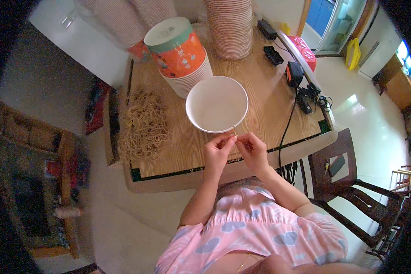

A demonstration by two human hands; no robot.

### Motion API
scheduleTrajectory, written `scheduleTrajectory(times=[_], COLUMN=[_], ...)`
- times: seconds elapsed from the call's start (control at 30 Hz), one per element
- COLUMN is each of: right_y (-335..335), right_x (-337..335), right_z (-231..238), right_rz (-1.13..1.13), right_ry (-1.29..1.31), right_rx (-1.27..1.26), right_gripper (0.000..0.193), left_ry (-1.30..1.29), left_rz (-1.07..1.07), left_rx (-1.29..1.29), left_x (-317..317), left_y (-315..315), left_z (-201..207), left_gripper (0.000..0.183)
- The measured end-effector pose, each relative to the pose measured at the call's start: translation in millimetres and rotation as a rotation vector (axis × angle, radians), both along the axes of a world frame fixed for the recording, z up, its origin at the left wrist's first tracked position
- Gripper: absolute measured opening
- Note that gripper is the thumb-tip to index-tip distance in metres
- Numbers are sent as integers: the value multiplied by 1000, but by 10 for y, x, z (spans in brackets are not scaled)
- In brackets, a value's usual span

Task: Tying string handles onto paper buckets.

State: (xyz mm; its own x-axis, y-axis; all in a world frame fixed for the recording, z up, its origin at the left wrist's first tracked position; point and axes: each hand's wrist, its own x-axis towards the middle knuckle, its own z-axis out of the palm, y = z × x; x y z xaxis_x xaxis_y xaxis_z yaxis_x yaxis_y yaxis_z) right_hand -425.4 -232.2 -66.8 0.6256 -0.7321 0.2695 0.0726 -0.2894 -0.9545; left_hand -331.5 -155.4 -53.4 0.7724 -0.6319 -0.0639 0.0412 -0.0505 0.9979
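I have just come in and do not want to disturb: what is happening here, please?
Someone's left hand and right hand seem to pinch a thin strand at the near side of an open white tub. To the left, a heap of string lies on the table; stacked tubs stand behind.

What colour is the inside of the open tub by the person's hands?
White; the tub shows best in the head view.

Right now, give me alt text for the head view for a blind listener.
A person's left hand and right hand meet by the near rim of an open white tub, fingers pinching something too small to identify. A tangle of brown string lies left on a wooden table; an upturned orange-and-green tub tops a stack behind.
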Motion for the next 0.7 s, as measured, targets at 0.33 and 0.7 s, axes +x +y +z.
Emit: scheduleTrajectory(times=[0.33, 0.7], right_y=[37, 59], right_x=[-60, -120], right_z=[109, 147], right_rz=[22, 45], right_ry=[22, 40], right_rx=[21, 54], right_gripper=[5, 7], left_ry=[460, 817], left_rz=[-15, -128], left_rx=[-92, -397], left_x=[18, 301], left_y=[-88, -121], left_z=[20, -77], left_gripper=[13, 10])
